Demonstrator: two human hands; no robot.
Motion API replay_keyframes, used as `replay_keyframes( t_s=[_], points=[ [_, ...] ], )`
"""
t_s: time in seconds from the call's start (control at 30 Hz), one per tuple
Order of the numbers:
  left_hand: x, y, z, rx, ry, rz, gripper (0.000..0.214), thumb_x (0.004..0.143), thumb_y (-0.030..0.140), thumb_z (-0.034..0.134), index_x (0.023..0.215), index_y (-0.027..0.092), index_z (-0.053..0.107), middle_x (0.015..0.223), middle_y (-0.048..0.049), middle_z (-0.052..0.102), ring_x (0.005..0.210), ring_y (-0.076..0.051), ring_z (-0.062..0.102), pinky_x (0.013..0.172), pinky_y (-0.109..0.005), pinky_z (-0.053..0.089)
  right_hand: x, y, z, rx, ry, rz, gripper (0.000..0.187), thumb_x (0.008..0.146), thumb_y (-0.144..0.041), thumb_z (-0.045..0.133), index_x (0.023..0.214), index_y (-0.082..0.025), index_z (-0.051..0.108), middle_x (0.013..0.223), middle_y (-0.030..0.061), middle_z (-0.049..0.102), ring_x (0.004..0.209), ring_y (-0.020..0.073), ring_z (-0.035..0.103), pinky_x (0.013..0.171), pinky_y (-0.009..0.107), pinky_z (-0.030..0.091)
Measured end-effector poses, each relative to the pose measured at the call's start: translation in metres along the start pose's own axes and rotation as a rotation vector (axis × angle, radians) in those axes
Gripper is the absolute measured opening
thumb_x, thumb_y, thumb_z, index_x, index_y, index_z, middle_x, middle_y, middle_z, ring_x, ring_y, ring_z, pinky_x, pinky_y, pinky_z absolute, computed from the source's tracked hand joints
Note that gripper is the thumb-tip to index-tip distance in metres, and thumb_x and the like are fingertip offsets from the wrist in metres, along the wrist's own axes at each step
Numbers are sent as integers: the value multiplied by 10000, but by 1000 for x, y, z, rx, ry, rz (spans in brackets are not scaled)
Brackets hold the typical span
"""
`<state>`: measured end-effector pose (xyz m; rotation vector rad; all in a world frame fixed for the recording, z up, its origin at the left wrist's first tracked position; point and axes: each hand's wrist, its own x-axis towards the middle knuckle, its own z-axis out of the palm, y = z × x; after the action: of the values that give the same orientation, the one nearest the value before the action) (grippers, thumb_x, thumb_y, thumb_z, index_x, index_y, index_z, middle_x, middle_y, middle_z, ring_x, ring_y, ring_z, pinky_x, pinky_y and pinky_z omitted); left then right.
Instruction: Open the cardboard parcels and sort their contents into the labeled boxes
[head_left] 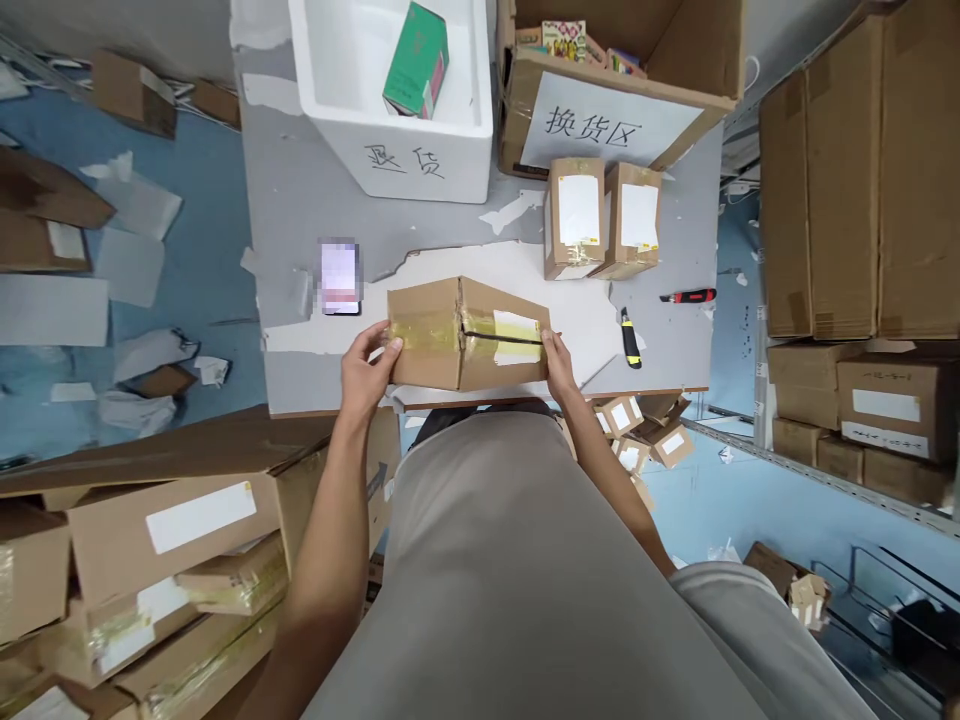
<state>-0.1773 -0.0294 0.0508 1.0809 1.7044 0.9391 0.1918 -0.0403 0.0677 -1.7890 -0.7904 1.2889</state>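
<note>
Between my two hands is a brown cardboard box [426,360] with yellowish tape and a white label; a dark slit runs along the taped seam on its right part. My left hand [367,368] grips the box's left end, thumb on top. At the right end, the fingers of my right hand [559,362] hold the edge by the label. Under the box lies white sheet material [581,345] on the grey table [300,385]. To the right are a black and yellow utility knife [630,338] and a red and black utility knife [688,296].
Two small labelled boxes [574,215] stand behind to the right. A white foam bin [390,165] holding a green box [417,62] and a large open carton [517,120] line the back. A phone [340,277] lies left. Cartons [180,520] crowd the lower left; shelves of boxes [844,190] stand right.
</note>
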Motion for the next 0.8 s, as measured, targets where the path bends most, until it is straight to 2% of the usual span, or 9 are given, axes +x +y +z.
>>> replay_keyframes(
  t_s=[0.07,0.17,0.33,0.4,0.47,0.57,0.67,0.73,0.8],
  points=[
    [4,-11,-3,-11,-23,-2,735,932,721,796,1465,217,737,1472,-168,754,1265,-301,757,1070,-440,656,-7,-8,11,35,5,-21,797,942,-889,665,1342,-208,777,1513,146,782,1448,312,690,1235,449,575],
    [10,-25,7,-33,-94,-30,757,953,740,768,1488,206,732,1550,-194,735,1272,-323,766,1117,-486,643,-18,-18,7,22,62,-44,771,946,-851,690,1371,-212,753,1444,149,807,1364,315,738,1182,450,608],
    [22,-32,62,-116,-308,-148,639,972,596,715,1435,156,742,1562,-217,739,1345,-353,744,1230,-549,574,-20,-22,-23,-117,213,-110,754,961,-761,697,1481,-215,680,1481,158,775,1365,309,732,1206,483,595],
    [26,-28,81,-113,-366,-173,560,957,514,696,1366,138,760,1521,-226,760,1360,-358,736,1259,-561,549,-16,-21,-29,-152,226,-132,753,949,-740,709,1489,-217,664,1493,163,763,1369,307,724,1215,487,588],
    [29,-22,90,-88,-375,-159,490,929,456,697,1296,139,768,1464,-223,785,1347,-352,739,1264,-559,543,-13,-19,-30,-158,205,-143,762,931,-734,725,1491,-223,653,1497,166,757,1377,303,717,1206,474,592],
    [26,-8,83,-69,-278,-81,458,907,460,724,1254,164,754,1398,-197,801,1243,-316,765,1157,-515,616,-13,-18,-32,-108,170,-152,746,911,-710,762,1466,-226,643,1519,173,744,1407,302,708,1210,456,590],
    [13,14,67,-92,-197,-25,488,960,579,706,1245,185,750,1293,-155,811,1088,-265,779,989,-443,675,-16,-22,-37,-11,101,-155,639,959,-685,742,1394,-223,666,1499,174,758,1432,313,705,1252,477,565],
    [-1,32,59,-74,-195,16,524,1005,661,663,1211,192,773,1275,-146,800,1111,-262,775,977,-423,672,-14,-29,-41,-6,56,-193,607,998,-690,709,1396,-232,684,1519,163,749,1485,318,676,1303,498,525],
    [-15,50,56,-20,-194,58,557,1011,722,653,1150,200,790,1313,-158,786,1220,-289,759,1028,-430,657,-7,-38,-46,-77,22,-251,668,1016,-733,684,1483,-255,679,1637,148,681,1576,317,606,1350,507,478]
  ],
)
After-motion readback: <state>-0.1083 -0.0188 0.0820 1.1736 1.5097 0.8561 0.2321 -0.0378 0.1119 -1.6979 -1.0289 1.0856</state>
